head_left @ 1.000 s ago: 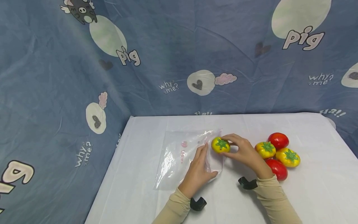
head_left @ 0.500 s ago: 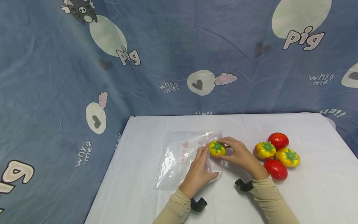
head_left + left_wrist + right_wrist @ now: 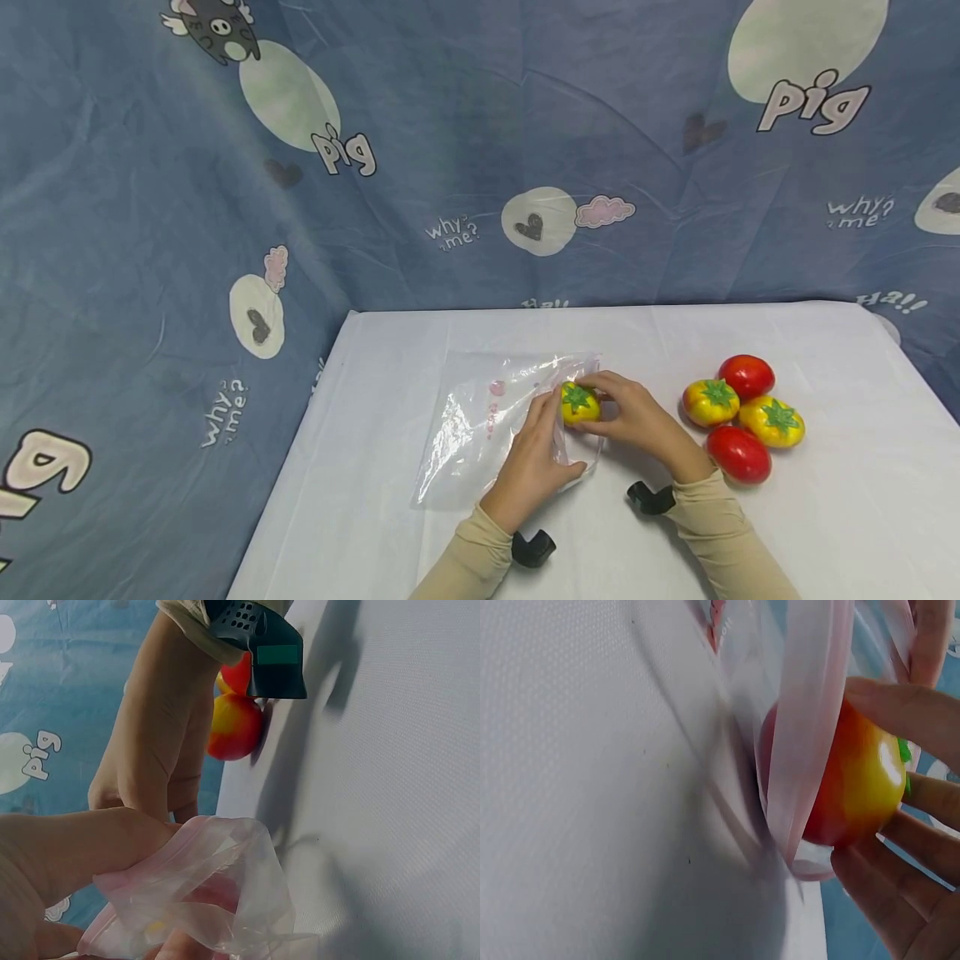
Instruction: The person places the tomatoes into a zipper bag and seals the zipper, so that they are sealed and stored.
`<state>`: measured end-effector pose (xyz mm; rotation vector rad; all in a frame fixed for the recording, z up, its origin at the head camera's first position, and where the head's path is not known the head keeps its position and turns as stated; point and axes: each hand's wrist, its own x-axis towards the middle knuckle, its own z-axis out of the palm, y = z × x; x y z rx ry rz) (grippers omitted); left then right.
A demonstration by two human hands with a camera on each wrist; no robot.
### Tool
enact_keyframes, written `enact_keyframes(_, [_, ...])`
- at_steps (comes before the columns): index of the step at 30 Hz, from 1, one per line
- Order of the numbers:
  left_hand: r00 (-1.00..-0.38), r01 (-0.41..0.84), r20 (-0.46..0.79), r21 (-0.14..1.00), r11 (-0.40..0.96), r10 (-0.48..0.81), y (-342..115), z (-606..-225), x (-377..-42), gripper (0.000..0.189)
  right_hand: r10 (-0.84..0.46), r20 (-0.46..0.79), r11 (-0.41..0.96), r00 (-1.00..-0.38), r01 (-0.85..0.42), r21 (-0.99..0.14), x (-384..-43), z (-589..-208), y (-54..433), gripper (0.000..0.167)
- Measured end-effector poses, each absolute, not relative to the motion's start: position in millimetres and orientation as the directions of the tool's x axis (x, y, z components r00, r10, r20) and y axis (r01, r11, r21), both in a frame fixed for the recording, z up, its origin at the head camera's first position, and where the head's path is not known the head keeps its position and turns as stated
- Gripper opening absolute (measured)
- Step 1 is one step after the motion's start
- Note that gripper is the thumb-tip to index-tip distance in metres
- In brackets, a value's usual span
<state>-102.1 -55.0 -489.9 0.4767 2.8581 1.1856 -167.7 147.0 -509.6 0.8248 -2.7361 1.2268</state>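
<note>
Tabletop (image 3: pixel 378 392), fruit (image 3: pixel 580 404) between right fingers (image 3: pixel 885 889)

White tabletop (image 3: pixel 360 433) with a clear plastic bag (image 3: pixel 459 467), two red fruits (image 3: pixel 738 455) and two yellow fruits (image 3: pixel 772 422) directly on it

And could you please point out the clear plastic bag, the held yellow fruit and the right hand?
Clear plastic bag (image 3: pixel 467 432): head view, on its flat body.
Held yellow fruit (image 3: pixel 862 781): right wrist view, on its bare side.
Right hand (image 3: pixel 647 421): head view, on its back.
</note>
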Motion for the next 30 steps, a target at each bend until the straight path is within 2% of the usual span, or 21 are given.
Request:
enact_keyframes(11, [-0.948,0.29,0.111,0.684,0.67,0.297,-53,-489,-102,0.111,-0.472,0.244,0.437,-0.847,-0.465,-0.77,-172,-514,154,0.062])
enact_keyframes(30, [-0.946,0.304,0.124,0.66,0.687,0.299,-54,-489,-101,0.108,-0.466,0.315,0.392,-0.827,-0.512,-0.764,-172,-521,139,0.057])
